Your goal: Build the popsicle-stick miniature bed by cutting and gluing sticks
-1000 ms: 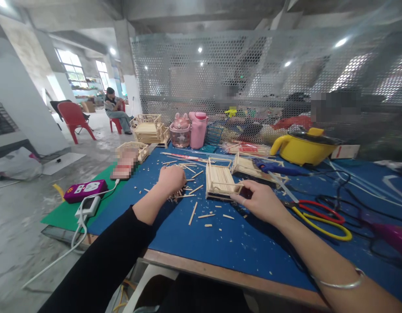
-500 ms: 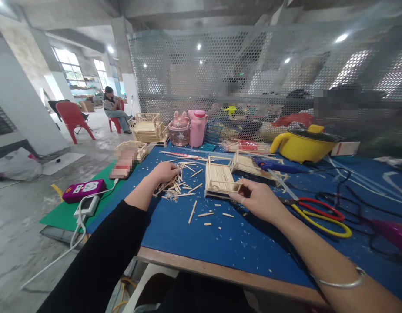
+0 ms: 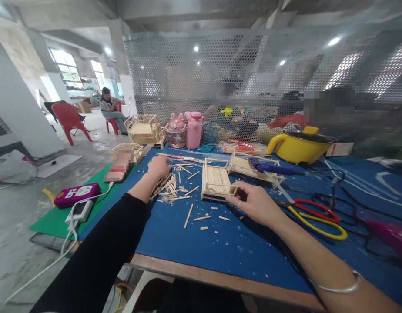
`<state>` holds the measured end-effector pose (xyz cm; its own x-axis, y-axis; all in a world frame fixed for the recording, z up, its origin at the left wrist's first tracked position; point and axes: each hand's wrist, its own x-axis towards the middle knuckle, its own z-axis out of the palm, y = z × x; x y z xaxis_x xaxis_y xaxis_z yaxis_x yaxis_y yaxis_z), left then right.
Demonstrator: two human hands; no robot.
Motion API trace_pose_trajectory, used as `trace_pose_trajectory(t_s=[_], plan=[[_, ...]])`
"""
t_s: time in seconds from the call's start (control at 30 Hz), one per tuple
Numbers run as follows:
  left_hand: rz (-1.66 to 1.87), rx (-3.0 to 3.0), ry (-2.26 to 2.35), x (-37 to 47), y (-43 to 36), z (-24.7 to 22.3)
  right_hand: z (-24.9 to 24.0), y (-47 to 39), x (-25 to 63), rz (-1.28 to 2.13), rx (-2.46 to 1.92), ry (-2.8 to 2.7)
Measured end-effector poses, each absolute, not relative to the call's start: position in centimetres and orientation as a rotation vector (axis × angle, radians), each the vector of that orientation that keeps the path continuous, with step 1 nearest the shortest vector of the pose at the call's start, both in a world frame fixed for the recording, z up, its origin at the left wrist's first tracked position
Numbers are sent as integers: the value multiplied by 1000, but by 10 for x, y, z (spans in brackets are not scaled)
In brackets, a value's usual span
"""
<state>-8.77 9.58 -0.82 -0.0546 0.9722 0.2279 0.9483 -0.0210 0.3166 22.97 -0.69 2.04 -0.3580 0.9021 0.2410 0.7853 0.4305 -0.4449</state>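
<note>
My right hand (image 3: 249, 199) is closed on the near right corner of a small bed-like frame (image 3: 217, 180) built from thin wooden sticks. The frame stands upright on the blue table, with a slatted top and low rails. At the far side of a pile of loose wooden sticks (image 3: 170, 188), my left hand (image 3: 159, 167) is held low, palm down. Its fingers point away and are partly hidden by the back of the hand, so its grip is unclear. Directly behind the frame lies another stick-built piece (image 3: 242, 165), beside a blue glue gun (image 3: 274, 168).
Scissors (image 3: 318, 217) with red and yellow handles lie on the right among cables. A yellow pot (image 3: 300, 148), a pink flask (image 3: 194, 130) and a stick-built model (image 3: 144, 130) line the back. A phone (image 3: 119, 166) and purple box (image 3: 76, 194) rest left. A person sits farther off.
My left hand has moved from over the stick pile to its far left side. My right hand keeps its hold on the frame. The whole view has shifted slightly.
</note>
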Motion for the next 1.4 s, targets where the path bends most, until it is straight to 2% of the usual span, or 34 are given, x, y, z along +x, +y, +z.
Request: trace_pose_trajectory(t_s=[0.2,0.43,0.67,0.83,1.07,1.23,1.4], plan=[[555,2251,1861,-74,100,-3,19,-6,231,363,-1416,-2246],[790,2061,1876,-98,86,10,15,-3,233,342,-1369,-2262],[938,1903,1888,-109,85,1,16,-4,233,349,-1401,-2268],[857,1983,1867,-109,79,5,17,-4,233,346,-1392,-2273],[550,2104,1876,-89,69,6,17,-4,233,340,-1367,-2287],[597,2176,1746,-74,65,4,16,-2,234,329,-1389,-2297],[659,2248,1824,-68,77,7,17,-3,233,351,-1413,-2285]])
